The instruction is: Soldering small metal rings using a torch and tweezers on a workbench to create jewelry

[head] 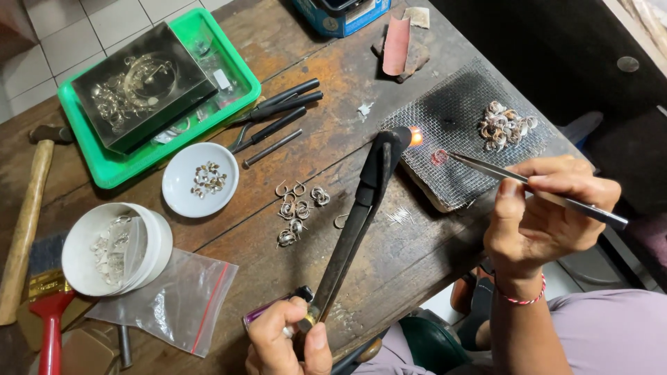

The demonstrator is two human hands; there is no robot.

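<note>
My left hand [286,340] grips the handle of a long black torch [361,208], and also holds a purple lighter [267,311]. The torch nozzle [406,136] burns with a small orange flame aimed at a glowing red ring [439,157] on a wire mesh pad [458,125]. My right hand [542,215] pinches steel tweezers [528,182] whose tip touches that ring. A heap of finished rings [506,126] lies farther back on the mesh.
Loose silver rings [299,208] lie on the wooden bench [333,90]. A white dish [200,180] and a round white tub [114,248] hold more. A green tray [236,66], pliers [278,114], hammer [28,215], red brush [48,305] and plastic bag [174,302] sit left.
</note>
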